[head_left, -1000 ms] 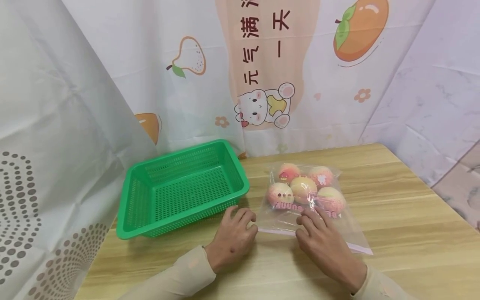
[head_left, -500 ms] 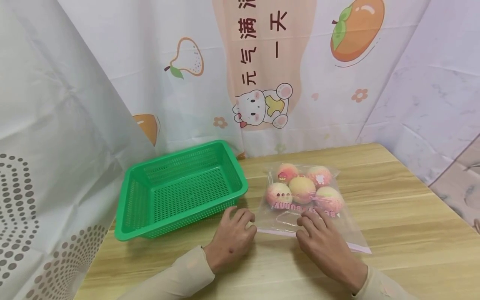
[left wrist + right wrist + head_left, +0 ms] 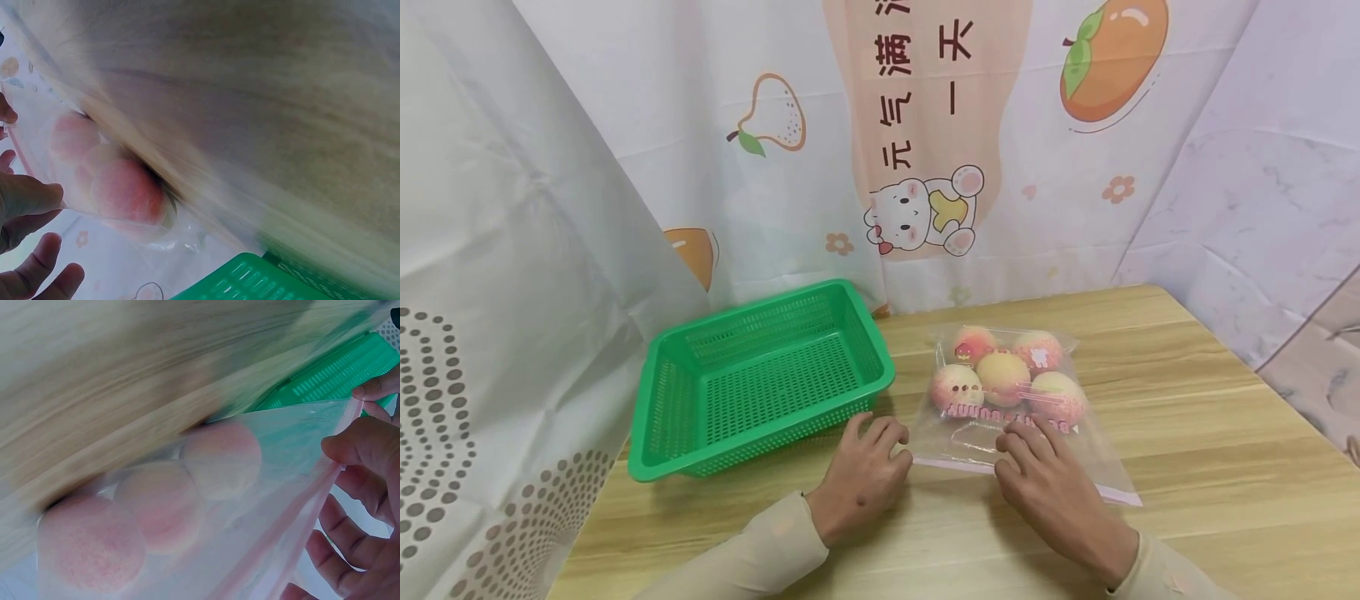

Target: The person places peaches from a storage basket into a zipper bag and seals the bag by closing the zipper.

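A clear zip bag [image 3: 940, 437] with a pink closure strip lies toward the front of the table, several peaches [image 3: 1003, 379] inside its far half. My left hand [image 3: 867, 475] pinches the bag's left front corner between thumb and fingers. Farther right along the strip, my right hand [image 3: 1060, 496] grips the same edge, its thumb [image 3: 350, 447] pressed on the plastic in the right wrist view. In that view the edge is raised from the table, while the peaches [image 3: 159, 506] rest at the tabletop. The head view hides both thumbs' undersides.
A green perforated basket [image 3: 775, 392] stands on the left of the wooden table [image 3: 1195, 400], close to the left hand, with nothing in it. Behind the table hangs a printed curtain [image 3: 805, 217], and pale sheeting [image 3: 512, 217] drapes the left side.
The head view has shifted slightly. Both hands keep their places at the bag's front edge, and the peaches and basket stay put.
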Tool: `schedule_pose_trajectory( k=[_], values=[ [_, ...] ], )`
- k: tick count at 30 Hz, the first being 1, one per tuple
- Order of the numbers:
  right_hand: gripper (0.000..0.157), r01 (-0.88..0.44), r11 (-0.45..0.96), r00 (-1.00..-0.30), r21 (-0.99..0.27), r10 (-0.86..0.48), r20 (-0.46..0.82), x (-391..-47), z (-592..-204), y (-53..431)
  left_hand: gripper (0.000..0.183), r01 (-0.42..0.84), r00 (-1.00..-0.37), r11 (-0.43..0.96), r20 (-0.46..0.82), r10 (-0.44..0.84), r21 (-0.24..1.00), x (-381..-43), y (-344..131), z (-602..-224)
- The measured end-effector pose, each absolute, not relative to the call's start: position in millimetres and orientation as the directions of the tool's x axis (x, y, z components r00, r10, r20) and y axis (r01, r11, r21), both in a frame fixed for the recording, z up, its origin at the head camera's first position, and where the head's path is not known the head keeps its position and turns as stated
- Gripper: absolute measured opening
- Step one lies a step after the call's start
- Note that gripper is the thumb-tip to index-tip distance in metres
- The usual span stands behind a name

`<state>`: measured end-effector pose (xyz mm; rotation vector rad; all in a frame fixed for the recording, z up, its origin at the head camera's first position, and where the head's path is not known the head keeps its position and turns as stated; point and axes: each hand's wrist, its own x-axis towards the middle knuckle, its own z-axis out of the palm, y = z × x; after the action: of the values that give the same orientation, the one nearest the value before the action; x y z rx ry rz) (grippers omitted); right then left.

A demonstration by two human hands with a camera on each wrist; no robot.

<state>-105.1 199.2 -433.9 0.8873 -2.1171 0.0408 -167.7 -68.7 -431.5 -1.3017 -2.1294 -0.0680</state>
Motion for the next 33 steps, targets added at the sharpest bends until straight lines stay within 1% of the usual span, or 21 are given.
schedule_pose_trajectory(
  k=[5, 13, 18, 22, 29, 33],
  values=[
    [0.038, -0.606, 0.753, -0.421, 0.257, -0.577, 0.700, -104.0, -434.0, 200.2, 0.018, 0.810, -0.318, 0.515, 0.530, 0.786, -0.279, -166.1, -69.0, -430.4],
    [0.041, -0.606, 0.755, -0.432, 0.250, -0.577, 0.693, -101.9, -434.7, 201.1, 0.018, 0.810, -0.309, 0.514, 0.538, 0.784, -0.284, -166.6, -68.8, -431.1],
    [0.039, -0.609, 0.753, -0.427, 0.250, -0.577, 0.697, -101.3, -435.1, 201.9, 0.019, 0.815, -0.310, 0.511, 0.541, 0.782, -0.272, -167.3, -68.9, -432.5],
    [0.037, -0.611, 0.752, -0.426, 0.246, -0.574, 0.699, -101.3, -434.8, 202.1, 0.022, 0.822, -0.315, 0.510, 0.543, 0.779, -0.255, -167.6, -69.4, -433.4],
    [0.040, -0.602, 0.759, -0.445, 0.247, -0.576, 0.686, -98.7, -434.1, 203.1, 0.028, 0.824, -0.321, 0.512, 0.544, 0.775, -0.243, -167.1, -69.8, -433.1],
    [0.041, -0.595, 0.766, -0.460, 0.245, -0.574, 0.677, -97.0, -433.9, 204.4, 0.022, 0.818, -0.312, 0.512, 0.545, 0.778, -0.262, -166.8, -69.7, -432.3]
  ],
)
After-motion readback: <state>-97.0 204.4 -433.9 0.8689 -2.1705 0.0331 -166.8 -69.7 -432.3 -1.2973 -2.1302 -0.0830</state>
